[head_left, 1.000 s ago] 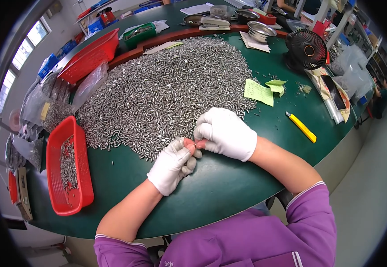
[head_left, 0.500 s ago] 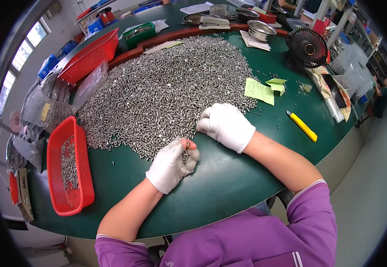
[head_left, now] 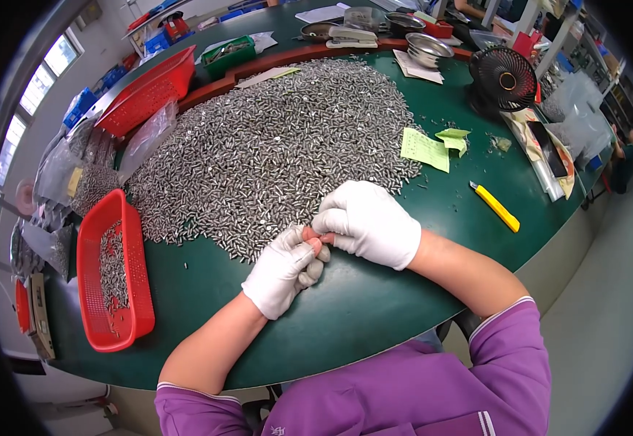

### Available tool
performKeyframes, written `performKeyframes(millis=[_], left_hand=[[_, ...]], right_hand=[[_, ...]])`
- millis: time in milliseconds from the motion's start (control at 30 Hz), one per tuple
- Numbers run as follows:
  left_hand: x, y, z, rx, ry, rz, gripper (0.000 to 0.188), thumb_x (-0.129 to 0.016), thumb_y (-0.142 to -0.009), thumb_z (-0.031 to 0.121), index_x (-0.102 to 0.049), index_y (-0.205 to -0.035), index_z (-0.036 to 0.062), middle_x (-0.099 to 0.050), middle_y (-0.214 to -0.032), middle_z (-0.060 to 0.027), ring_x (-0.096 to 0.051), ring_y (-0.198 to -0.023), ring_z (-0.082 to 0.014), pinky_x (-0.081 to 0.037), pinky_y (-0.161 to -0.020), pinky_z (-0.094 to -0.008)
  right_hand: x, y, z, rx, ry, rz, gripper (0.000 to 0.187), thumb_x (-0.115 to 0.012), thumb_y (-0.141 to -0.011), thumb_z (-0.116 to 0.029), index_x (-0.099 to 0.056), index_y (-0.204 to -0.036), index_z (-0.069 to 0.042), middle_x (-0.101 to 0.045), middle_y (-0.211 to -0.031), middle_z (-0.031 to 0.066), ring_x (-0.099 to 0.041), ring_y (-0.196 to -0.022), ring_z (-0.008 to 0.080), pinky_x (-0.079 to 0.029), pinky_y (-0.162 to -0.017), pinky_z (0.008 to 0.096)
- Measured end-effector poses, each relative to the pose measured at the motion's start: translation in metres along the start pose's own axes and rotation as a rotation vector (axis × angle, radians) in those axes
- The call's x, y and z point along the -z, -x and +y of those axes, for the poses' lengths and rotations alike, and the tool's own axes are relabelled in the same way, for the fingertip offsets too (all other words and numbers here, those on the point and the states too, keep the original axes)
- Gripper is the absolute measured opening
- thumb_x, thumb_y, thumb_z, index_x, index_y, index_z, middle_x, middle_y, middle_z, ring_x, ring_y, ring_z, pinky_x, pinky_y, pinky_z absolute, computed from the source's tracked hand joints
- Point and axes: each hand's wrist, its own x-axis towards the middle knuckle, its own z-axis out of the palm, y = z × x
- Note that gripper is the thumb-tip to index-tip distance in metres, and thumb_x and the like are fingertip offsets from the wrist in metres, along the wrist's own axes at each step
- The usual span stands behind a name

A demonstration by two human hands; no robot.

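Observation:
A wide heap of small silvery metal pins (head_left: 258,152) covers the middle of the green table (head_left: 360,305). Both my hands wear white gloves with bare fingertips and meet at the heap's near edge. My left hand (head_left: 281,270) is closed, thumb against forefinger, around a small metal pin that the fingers now mostly hide. From the right, my right hand (head_left: 369,224) reaches over in a pinch, its fingertips touching those of my left. Whatever lies between the right fingertips is too small to make out.
At the left stands a red perforated basket (head_left: 142,305) with some pins inside; another red basket (head_left: 149,87) leans farther back. A yellow utility knife (head_left: 497,208), green paper slips (head_left: 425,149) and a black fan (head_left: 503,78) lie or stand to the right.
My right hand has come off the heap's edge toward me and its fingertips now meet my left hand's. The left thumb and forefinger have closed over the pin seen between them before.

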Motion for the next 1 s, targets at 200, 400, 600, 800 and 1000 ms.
performKeyframes(millis=[200,400,600,800,1000], left_hand=[[-0.007,0.001,-0.001,-0.026,0.081,0.146,0.018,-0.054,-0.095,0.027,-0.056,-0.095,0.0094,-0.058,-0.080,-0.0028,-0.047,-0.062,-0.0092,-0.037,-0.053,-0.0213],[0.000,0.001,-0.002,-0.041,0.020,0.064,0.031,-0.049,-0.096,0.036,-0.055,-0.103,0.0069,-0.058,-0.085,-0.0060,-0.046,-0.062,-0.0115,-0.036,-0.054,-0.0235],[0.002,0.001,-0.003,-0.089,0.040,-0.024,0.031,-0.049,-0.096,0.035,-0.053,-0.106,0.0059,-0.059,-0.088,-0.0075,-0.045,-0.061,-0.0124,-0.036,-0.055,-0.0254],[0.002,0.000,-0.002,-0.079,0.066,-0.009,0.019,-0.052,-0.096,0.026,-0.055,-0.100,0.0072,-0.060,-0.087,-0.0066,-0.046,-0.061,-0.0118,-0.037,-0.055,-0.0244],[0.004,0.000,-0.003,-0.063,0.134,0.009,0.014,-0.053,-0.095,0.022,-0.056,-0.096,0.0085,-0.059,-0.085,-0.0050,-0.046,-0.062,-0.0100,-0.036,-0.054,-0.0218]], right_hand=[[0.001,0.001,0.011,-0.079,0.074,0.179,0.011,-0.069,-0.075,-0.016,-0.065,-0.085,-0.012,-0.063,-0.084,0.0040,-0.059,-0.079,0.0267,-0.049,-0.070,0.0385],[-0.004,0.002,0.022,-0.226,0.278,0.121,0.010,-0.068,-0.074,-0.015,-0.068,-0.084,-0.013,-0.062,-0.082,0.0042,-0.060,-0.079,0.0263,-0.049,-0.070,0.0384],[-0.007,0.002,0.025,-0.213,0.223,0.070,0.010,-0.068,-0.074,-0.017,-0.069,-0.082,-0.012,-0.062,-0.080,0.0052,-0.060,-0.077,0.0262,-0.049,-0.069,0.0391],[-0.012,-0.001,0.019,-0.181,0.259,-0.059,0.013,-0.067,-0.075,-0.027,-0.065,-0.078,-0.014,-0.058,-0.080,0.0055,-0.059,-0.081,0.0258,-0.049,-0.069,0.0397],[-0.007,-0.003,0.015,-0.039,0.242,-0.118,0.018,-0.067,-0.075,-0.030,-0.062,-0.078,-0.013,-0.058,-0.081,0.0054,-0.059,-0.081,0.0263,-0.048,-0.069,0.0401]])
